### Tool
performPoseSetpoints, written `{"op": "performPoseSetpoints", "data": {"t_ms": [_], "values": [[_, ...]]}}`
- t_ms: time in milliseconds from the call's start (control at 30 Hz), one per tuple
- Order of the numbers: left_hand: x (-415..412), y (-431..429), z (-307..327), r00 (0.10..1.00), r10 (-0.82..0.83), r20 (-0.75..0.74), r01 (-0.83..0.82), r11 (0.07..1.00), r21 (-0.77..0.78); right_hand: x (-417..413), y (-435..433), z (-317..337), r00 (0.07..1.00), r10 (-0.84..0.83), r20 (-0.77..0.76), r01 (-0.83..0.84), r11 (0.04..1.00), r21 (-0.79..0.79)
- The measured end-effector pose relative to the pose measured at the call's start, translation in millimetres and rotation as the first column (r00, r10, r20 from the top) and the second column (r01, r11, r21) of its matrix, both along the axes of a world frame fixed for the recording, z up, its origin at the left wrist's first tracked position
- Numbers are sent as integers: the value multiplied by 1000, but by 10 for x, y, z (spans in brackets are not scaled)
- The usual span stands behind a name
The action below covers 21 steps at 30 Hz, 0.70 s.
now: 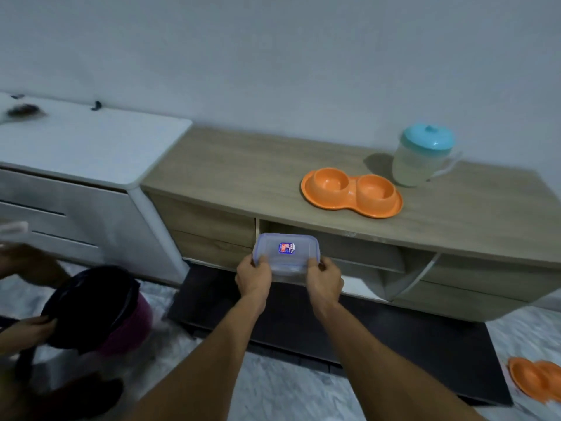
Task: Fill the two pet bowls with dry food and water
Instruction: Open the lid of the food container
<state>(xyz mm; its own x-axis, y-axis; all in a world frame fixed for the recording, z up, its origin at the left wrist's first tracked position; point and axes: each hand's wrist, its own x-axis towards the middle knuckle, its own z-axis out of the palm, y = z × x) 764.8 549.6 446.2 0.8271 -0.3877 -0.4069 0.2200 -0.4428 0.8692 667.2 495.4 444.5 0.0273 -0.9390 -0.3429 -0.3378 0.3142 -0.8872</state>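
An orange double pet bowl lies on the wooden cabinet top, both cups looking empty. Just behind it to the right stands a pale jug with a turquoise lid. In front of the cabinet's open shelf I hold a clear plastic lidded container with a blue and red sticker. My left hand grips its left end and my right hand grips its right end. What the container holds is not visible.
A white cabinet adjoins the wooden one on the left. Another person's hands handle a dark lidded bucket at the lower left. A second orange double bowl lies on the floor at the lower right, beside a dark mat.
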Motion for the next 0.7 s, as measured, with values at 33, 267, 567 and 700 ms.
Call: {"op": "performPoseSetpoints", "data": {"t_ms": [33,267,567,700], "values": [[24,3,109,1000,1,3,-1,1000,-10,20,-3,140,1000,14,-2,-14,1000,-13],[449,-319,642,997,31,65,-21,990,-141,339,-367,727,996,59,70,-53,995,-86],[1471,-1171,726,998,-19,58,30,979,-199,1223,-1102,875,995,70,67,-59,985,-160],[1912,-1497,555,995,-86,52,94,980,-177,1626,-1406,777,998,9,56,-2,991,-131]]}}
